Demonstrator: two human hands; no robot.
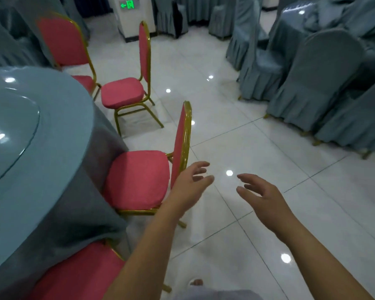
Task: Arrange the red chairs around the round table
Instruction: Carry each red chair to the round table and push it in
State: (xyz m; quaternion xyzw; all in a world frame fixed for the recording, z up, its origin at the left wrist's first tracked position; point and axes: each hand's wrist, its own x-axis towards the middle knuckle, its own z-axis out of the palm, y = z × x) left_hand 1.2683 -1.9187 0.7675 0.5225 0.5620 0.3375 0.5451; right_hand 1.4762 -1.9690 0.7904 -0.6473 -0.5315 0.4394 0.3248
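The round table [26, 131] with its grey-blue cloth fills the left side. Several red chairs with gold frames stand along its edge: a near chair [139, 180] facing the table, one further back [123, 92] standing a little off from the cloth, another [61, 42] at the far left, and one at the bottom [78, 276] by my left arm. My left hand [191, 185] hovers with relaxed fingers just right of the near chair's backrest, holding nothing. My right hand [258, 193] is spread over the floor, also holding nothing.
Chairs in grey-blue covers [312, 83] crowd around another covered table [312, 24] at the right. White glossy floor tiles [247, 131] stretch between the two groups. A white pillar base [134, 22] with a green exit sign stands at the back.
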